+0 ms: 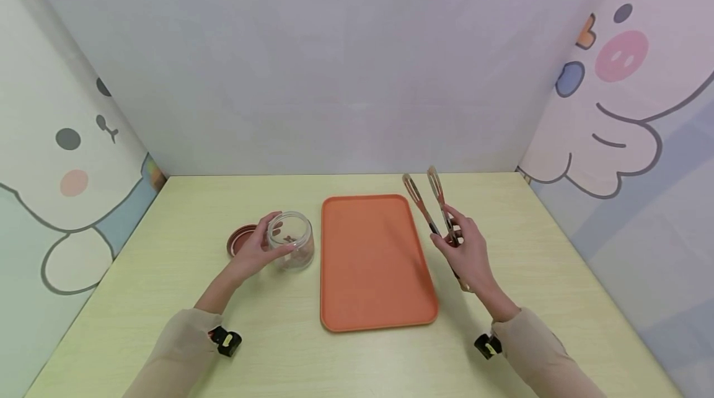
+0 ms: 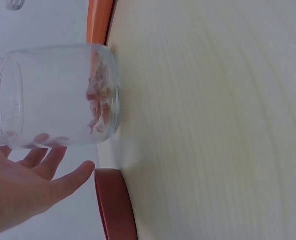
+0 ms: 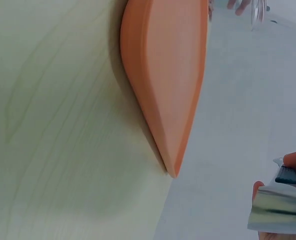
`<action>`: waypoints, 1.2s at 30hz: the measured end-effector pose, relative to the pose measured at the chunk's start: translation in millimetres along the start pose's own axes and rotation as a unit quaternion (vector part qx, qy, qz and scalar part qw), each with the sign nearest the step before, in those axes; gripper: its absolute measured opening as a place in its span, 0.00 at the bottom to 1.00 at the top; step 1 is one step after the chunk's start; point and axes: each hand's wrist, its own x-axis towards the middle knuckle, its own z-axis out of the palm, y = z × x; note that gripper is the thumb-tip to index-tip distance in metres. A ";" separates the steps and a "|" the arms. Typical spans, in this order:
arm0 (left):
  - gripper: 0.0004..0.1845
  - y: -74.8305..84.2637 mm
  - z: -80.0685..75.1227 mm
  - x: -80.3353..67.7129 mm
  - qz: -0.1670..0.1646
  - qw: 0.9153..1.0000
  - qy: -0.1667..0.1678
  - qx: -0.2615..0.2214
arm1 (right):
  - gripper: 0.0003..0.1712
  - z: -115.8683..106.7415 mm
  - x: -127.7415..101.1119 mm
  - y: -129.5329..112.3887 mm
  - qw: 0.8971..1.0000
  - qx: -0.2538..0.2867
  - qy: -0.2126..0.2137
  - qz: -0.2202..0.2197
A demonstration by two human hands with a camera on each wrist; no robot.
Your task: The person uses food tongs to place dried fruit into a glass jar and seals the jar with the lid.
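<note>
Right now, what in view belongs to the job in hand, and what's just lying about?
Likely in the job:
glass jar, gripped by left hand
brownish pieces inside it
tongs, held in right hand
orange tray
reddish-brown lid beside jar

Just around, it seems:
cartoon-printed walls
black wrist devices

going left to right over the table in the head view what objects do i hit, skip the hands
Reddish-brown lid, glass jar, orange tray, tongs.
</note>
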 end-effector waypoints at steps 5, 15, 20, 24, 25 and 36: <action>0.42 -1.3 -0.3 0.5 -0.002 1.000 0.001 0.006 | 0.33 -3.4 -2.2 6.6 1.000 -0.007 0.007 0.015; 0.43 -18.5 -0.6 6.2 -0.001 1.000 0.003 0.014 | 0.33 -10.9 -7.1 15.2 0.999 -0.019 0.015 0.044; 0.43 -17.7 -0.6 6.4 0.000 1.000 0.003 0.010 | 0.32 -13.4 -8.9 21.7 0.998 -0.027 0.017 0.054; 0.42 -8.7 -0.5 3.1 0.003 1.000 -0.001 0.002 | 0.32 -14.7 -10.4 27.6 0.997 -0.037 0.014 0.064; 0.42 -4.5 -0.4 1.6 0.003 1.000 -0.001 0.001 | 0.32 -14.9 -10.7 29.0 0.997 -0.041 0.013 0.066; 0.40 13.2 0.3 -5.1 0.002 1.000 0.001 0.008 | 0.30 -16.3 -12.8 39.0 0.993 -0.075 0.010 0.086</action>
